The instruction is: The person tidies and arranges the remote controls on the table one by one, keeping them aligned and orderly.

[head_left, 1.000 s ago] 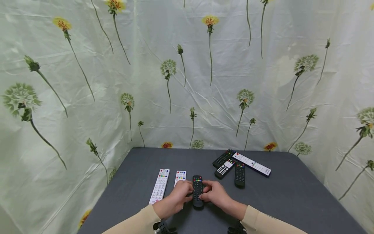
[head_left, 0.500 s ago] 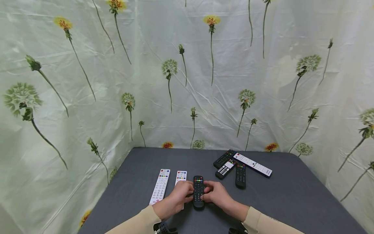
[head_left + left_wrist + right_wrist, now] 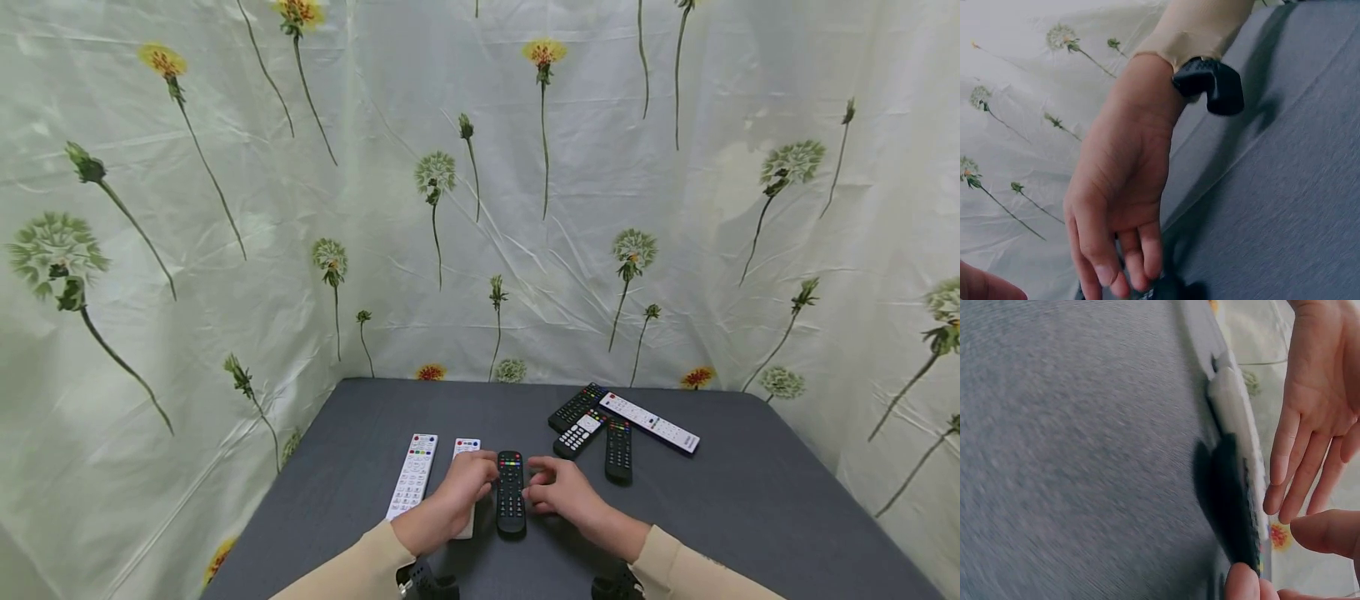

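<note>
A black remote control [image 3: 511, 500] lies on the dark grey table between my hands in the head view, its colored buttons at the far end. My left hand [image 3: 461, 492] hovers over a shorter white remote [image 3: 467, 446] and partly hides it, its fingers beside the black remote's left edge. On the other side, my right hand [image 3: 562, 492] is held with thumb and fingers apart, a small gap from the black remote. The left wrist view has the left hand [image 3: 1119, 169] with loosely bent fingers and nothing in its palm. In the right wrist view the black remote [image 3: 1232, 494] lies beyond the right fingertips [image 3: 1244, 581].
A longer white remote [image 3: 412, 479] lies to the left. At the back right, two black remotes [image 3: 576, 407] [image 3: 618, 450], a black one with white keys [image 3: 579, 433] and a white one [image 3: 649, 422] lie close together. A flowered curtain [image 3: 480, 208] hangs behind the table [image 3: 720, 517].
Both hands have let go of the black remote's sides. The left hand has risen slightly, and the right hand has drawn away to the right. The black remote stays in place.
</note>
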`<state>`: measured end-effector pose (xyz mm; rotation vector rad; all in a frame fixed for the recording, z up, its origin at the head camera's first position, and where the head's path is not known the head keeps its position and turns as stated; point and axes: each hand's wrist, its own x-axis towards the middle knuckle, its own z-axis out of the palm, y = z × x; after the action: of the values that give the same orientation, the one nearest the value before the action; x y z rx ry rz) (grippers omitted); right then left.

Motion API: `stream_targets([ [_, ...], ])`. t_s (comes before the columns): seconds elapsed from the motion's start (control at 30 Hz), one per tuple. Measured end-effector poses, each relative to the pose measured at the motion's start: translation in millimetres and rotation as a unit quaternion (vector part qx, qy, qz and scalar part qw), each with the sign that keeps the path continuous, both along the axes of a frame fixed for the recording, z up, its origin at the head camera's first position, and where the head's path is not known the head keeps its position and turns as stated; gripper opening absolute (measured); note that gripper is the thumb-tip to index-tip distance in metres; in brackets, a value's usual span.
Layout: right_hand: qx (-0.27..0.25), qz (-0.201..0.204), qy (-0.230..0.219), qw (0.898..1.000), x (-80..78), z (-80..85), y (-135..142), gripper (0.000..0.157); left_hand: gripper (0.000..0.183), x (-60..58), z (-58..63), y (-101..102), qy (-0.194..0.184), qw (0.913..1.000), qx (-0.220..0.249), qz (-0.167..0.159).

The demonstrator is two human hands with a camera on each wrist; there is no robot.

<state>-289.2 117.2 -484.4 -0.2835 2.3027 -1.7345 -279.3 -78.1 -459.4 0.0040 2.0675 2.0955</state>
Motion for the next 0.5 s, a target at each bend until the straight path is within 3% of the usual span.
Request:
stream_targets([
  [0.27,0.002,-0.073,0.015,0.997,-5.9,11.5,12,0.067,0.048,-20.8,9.1,14,0.04,0.9989,-0.025,0.005],
  [0.5,-0.012,-0.127,0.005,0.992,-10.3,17.2,22,0.067,0.038,-43.9,12.4,34,0.029,0.9995,-0.014,0.007],
])
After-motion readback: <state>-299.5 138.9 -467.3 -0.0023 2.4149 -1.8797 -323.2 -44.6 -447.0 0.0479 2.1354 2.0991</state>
